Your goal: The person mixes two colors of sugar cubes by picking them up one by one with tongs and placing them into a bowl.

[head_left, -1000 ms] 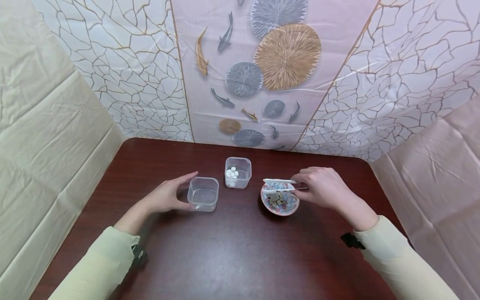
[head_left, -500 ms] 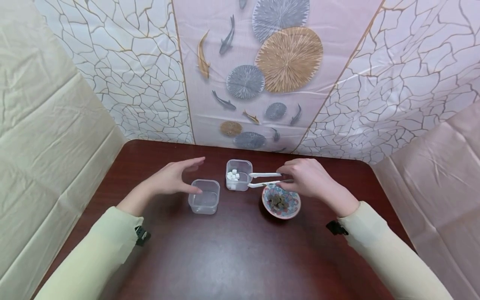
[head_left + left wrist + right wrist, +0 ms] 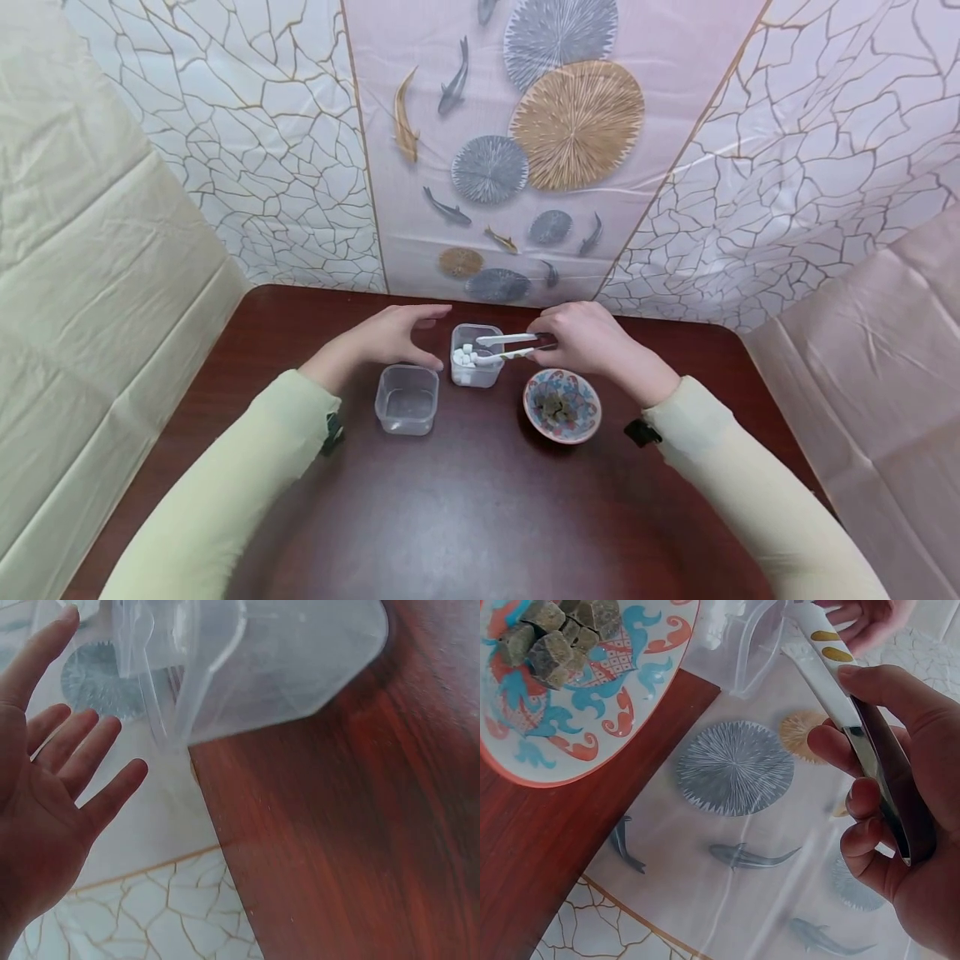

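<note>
My right hand (image 3: 581,337) grips a pair of tongs (image 3: 870,746) with white tips and a metal handle. In the head view the tips, slightly spread, reach into a clear plastic box (image 3: 489,379) holding several small white cubes (image 3: 464,355). My left hand (image 3: 390,335) holds nothing; its fingers are spread, with the thumb close to the left wall of that box. Below the left hand stands a second clear box (image 3: 407,427), with nothing seen inside. In the left wrist view the left hand's (image 3: 52,780) fingers lie extended beside clear plastic.
A patterned bowl (image 3: 581,429) with several brownish-grey chunks (image 3: 559,645) stands right of the boxes, below my right wrist. The dark wooden table (image 3: 465,517) ends at a patterned cloth backdrop (image 3: 300,208). Fabric panels flank both sides.
My right hand has carried the tongs leftward from over the bowl to the box of white cubes. My left hand has left the nearer box and moved right toward the other one.
</note>
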Available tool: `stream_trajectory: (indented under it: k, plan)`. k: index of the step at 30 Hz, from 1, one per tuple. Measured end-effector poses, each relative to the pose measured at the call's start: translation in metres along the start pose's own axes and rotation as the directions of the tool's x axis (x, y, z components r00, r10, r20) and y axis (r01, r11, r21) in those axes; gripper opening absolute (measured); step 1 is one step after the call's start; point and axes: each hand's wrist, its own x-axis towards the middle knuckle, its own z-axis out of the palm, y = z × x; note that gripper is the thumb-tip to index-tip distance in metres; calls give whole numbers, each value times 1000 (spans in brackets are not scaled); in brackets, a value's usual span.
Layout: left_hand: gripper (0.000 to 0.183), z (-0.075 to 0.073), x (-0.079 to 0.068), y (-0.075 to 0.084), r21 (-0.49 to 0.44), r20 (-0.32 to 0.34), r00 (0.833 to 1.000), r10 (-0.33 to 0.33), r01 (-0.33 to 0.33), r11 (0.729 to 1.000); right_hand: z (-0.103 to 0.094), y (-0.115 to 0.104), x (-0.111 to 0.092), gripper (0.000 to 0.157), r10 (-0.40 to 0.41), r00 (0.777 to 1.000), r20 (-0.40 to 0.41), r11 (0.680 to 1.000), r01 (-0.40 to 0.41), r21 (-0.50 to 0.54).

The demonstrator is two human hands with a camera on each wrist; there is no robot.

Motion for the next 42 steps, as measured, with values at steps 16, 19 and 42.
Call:
stream_trajectory:
  k: [16,19,42]
  plan:
    - [96,15,36,0,109,90,995,-42,32,994,20,0,32,15,-36,996,87,999,38,-24]
    - [95,17,39,-2,126,101,994,-49,37,991,24,-1,39,15,-34,994,100,999,37,-30]
    - [88,23,45,-4,147,117,991,-69,52,988,27,-3,56,30,-20,972,233,998,35,-59]
